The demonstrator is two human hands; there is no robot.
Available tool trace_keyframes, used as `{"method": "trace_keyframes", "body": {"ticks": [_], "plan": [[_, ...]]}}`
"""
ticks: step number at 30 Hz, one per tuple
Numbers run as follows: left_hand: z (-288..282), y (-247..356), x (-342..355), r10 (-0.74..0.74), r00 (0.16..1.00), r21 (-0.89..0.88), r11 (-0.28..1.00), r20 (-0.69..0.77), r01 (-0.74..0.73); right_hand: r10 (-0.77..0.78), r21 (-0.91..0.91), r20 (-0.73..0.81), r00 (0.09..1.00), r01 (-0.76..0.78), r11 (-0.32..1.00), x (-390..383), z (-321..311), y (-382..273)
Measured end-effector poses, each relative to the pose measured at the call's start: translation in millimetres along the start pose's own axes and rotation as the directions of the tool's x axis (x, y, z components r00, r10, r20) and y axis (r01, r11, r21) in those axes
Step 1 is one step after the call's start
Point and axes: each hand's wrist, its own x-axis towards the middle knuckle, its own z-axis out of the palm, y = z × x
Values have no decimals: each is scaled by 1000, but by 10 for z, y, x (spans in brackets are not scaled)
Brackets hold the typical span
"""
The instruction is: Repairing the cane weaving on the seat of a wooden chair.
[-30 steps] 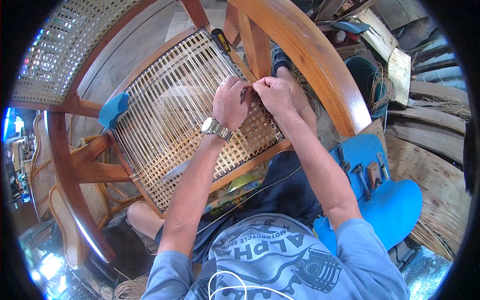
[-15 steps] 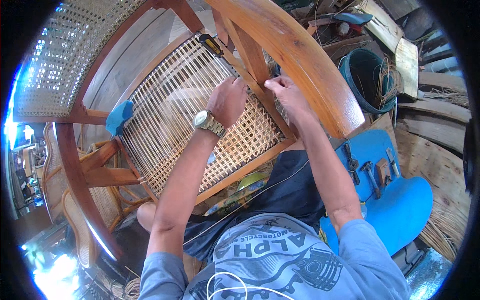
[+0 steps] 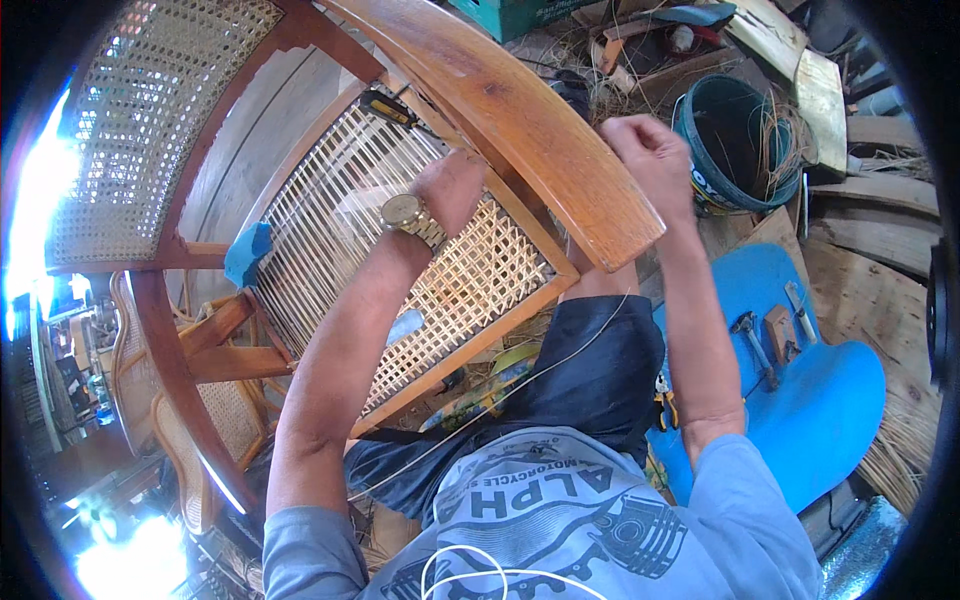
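My left hand [image 3: 452, 188], with a metal watch [image 3: 403, 212] on its wrist, rests on the cane seat [image 3: 495, 250] by its far right rail. Its fingers are curled down, and whatever they pinch is hidden. On the right, beyond the chair's wooden armrest [image 3: 520, 105], my right hand [image 3: 650, 150] is raised and closed. I cannot make out what lies in its fingers. The near part of the seat is woven in a grid; farther off, cane strands run mostly one way. A tool with a black and yellow handle [image 3: 388, 107] sits at the far corner.
A blue cloth [image 3: 247, 255] hangs on the left rail. At right stand a dark green bucket [image 3: 695, 135] and a blue plastic surface [image 3: 820, 390] with a hammer [image 3: 755, 345] and other tools. A thin strand [image 3: 570, 357] crosses my lap. The caned backrest [image 3: 130, 150] rises at left.
My right hand has moved right and outward, from beside the seat rail to past the armrest. My left hand stays at the rail. The chair appears slightly shifted in view.
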Motion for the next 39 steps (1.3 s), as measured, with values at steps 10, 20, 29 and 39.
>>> {"method": "trace_keyframes", "body": {"ticks": [10, 20, 29, 39], "plan": [[-149, 57, -217, -413, 911, -585, 733, 25, 348, -120, -157, -286, 951, 77, 985, 49, -903, -426], [-121, -154, -52, -508, 764, -537, 547, 396, 642, 43, -23, -254, 966, -50, 998, -318, -1047, -118], [-51, -252, 79, -519, 734, -467, 566, 439, 679, 129, 1, -294, 947, -135, 991, -510, -1207, 8], [-83, -252, -2, -329, 919, -591, 704, 220, 393, 159, 43, -313, 936, -153, 987, -522, -1315, 156]]}}
